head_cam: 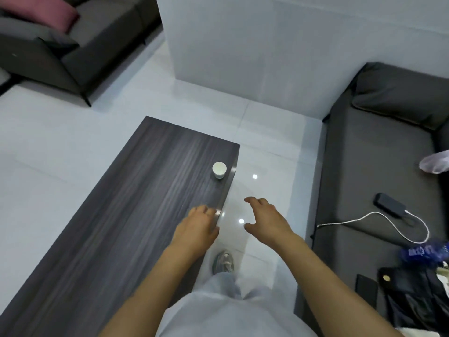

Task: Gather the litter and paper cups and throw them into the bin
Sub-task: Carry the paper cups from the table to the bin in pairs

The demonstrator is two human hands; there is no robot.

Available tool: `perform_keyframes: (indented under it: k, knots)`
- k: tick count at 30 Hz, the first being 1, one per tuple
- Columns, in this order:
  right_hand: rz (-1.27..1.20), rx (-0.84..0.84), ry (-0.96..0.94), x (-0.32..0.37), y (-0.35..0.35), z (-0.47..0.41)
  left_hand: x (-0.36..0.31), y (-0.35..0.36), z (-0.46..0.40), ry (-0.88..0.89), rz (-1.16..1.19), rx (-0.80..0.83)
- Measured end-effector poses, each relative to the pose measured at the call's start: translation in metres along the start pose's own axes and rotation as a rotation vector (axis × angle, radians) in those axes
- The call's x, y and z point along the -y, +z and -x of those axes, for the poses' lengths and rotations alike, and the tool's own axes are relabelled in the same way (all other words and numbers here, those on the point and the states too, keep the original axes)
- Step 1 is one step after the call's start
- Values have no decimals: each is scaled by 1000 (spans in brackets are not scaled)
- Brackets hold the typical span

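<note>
Both hands out front, holding nothing — my left hand (198, 224) is over the edge of the dark wooden table (116, 215) with fingers loosely curled, my right hand (263, 218) spread over the floor beside it. One paper cup (219, 169) stands upright near the table's far right edge, beyond both hands. I'd call this the reach-in — next comes a forward stretch and a light pinch on that cup; no bin in view.

The room is bright with soft, even light. Two small white spots of glare shine on the glossy floor (254, 176). Shadows are faint. The picture looks a little blurry, most of all near the bench (121, 203). Straight lines bend at the edges.
</note>
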State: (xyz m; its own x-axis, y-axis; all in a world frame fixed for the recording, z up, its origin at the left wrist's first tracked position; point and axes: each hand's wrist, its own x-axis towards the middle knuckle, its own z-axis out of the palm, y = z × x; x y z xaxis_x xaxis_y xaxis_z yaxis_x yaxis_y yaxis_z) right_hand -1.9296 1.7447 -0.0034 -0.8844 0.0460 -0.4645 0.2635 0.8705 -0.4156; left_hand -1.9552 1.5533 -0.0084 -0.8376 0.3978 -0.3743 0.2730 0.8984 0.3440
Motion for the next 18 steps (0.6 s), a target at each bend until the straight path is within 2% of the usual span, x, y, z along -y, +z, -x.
perform_keyframes:
  k: [10,18]
  knots:
    - [68,162,-73,10,-46,-146,20,-34,-117,-193,62,5]
    - [241,294,-208,5,-57,-270,26,-18,-201,-500,131,43]
